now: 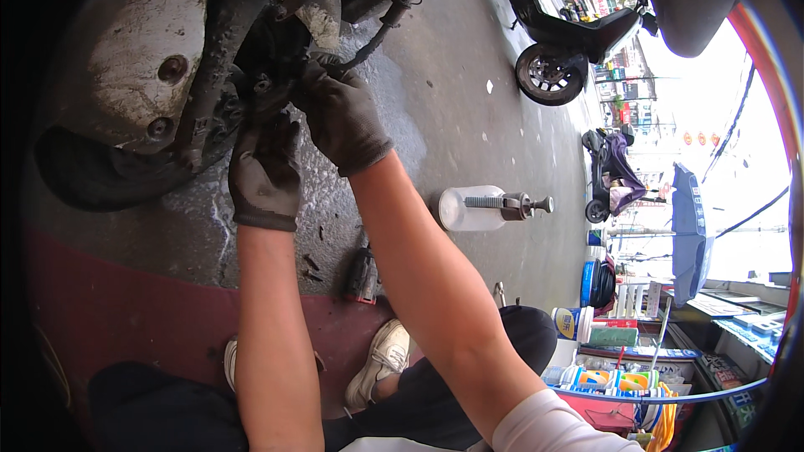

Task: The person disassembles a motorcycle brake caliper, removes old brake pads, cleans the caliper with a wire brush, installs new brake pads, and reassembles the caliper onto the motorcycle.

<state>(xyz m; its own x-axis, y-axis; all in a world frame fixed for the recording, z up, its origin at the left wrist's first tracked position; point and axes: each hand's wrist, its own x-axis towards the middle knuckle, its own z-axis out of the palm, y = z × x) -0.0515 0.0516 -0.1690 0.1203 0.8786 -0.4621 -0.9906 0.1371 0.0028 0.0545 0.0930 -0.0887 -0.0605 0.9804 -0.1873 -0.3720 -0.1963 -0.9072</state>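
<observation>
At the dirty underside of a motor scooter, both of my hands work in dark knit-cuffed gloves. My left hand (267, 176) has its palm partly turned up and its fingers curled beside the dark, grimy metal parts (260, 85). My right hand (339, 110) is bent in against the same parts, fingertips close together; what lies between them is lost in shadow. A black sheathed cable (377, 37) runs down to beside the right hand's knuckles. Left of the hands is a scuffed, whitish cover (147, 50) with round bolt recesses, above a black tyre (100, 179).
A black-and-red power tool (362, 275) lies by my shoe (379, 361), near dark scraps on the wet concrete. Right of my forearm is a clear spray bottle (471, 208). A parked scooter (565, 44), a blue umbrella (689, 235) and several buckets (571, 324) are farther off.
</observation>
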